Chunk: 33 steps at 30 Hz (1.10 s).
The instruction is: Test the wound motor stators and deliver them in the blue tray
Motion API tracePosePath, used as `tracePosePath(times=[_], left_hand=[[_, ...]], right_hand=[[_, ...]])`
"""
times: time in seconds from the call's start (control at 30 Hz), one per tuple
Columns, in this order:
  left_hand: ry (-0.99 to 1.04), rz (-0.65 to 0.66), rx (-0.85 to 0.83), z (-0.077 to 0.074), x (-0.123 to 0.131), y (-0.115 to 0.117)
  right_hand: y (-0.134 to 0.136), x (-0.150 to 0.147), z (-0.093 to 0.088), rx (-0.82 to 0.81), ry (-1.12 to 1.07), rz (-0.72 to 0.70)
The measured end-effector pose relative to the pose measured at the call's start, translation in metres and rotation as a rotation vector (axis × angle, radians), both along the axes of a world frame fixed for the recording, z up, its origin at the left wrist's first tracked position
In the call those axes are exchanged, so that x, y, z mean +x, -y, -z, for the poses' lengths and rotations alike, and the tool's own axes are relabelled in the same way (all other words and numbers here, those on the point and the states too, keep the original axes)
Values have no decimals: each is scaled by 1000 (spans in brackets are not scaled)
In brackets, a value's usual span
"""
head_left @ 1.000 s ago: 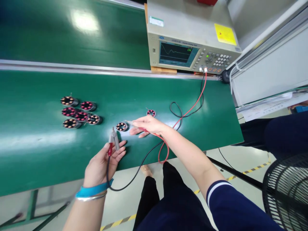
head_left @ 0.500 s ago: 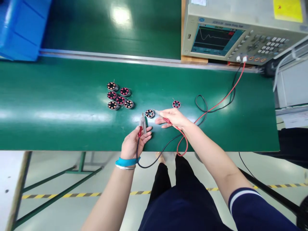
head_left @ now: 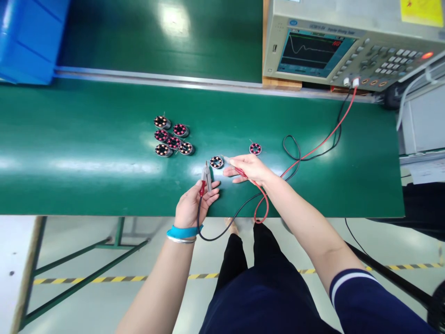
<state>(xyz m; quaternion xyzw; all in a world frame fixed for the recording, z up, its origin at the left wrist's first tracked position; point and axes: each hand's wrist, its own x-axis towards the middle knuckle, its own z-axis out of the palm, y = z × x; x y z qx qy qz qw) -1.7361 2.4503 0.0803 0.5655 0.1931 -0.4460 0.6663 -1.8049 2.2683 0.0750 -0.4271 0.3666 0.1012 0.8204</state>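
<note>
Now winding tester [head_left: 365,44] gone OK to NG, red lamp [head_left: 427,55] lit: stator [head_left: 216,166] on bench [head_left: 86,181] likely failing. Left of it, left hand [head_left: 194,202] grips black-lead clip [head_left: 206,177]; right of it, right hand [head_left: 253,168] grips red-lead clip [head_left: 240,172].

Stator [head_left: 217,165], one: round, black, tan windings; sits open end up on counter [head_left: 104,190]. Black-lead clip [head_left: 207,176], one: grey, red-sleeved; points forward from left hand [head_left: 194,199]. Red-lead clip [head_left: 240,172], one: partly hidden in right hand [head_left: 253,170], tip near stator.
</note>
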Motion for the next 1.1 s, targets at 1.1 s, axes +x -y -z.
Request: tracePosePath(times=[1.1], left_hand=[[-23,18,45,-1,-1,2]], right_hand=[[-8,-10,-4,-99,-56,75]])
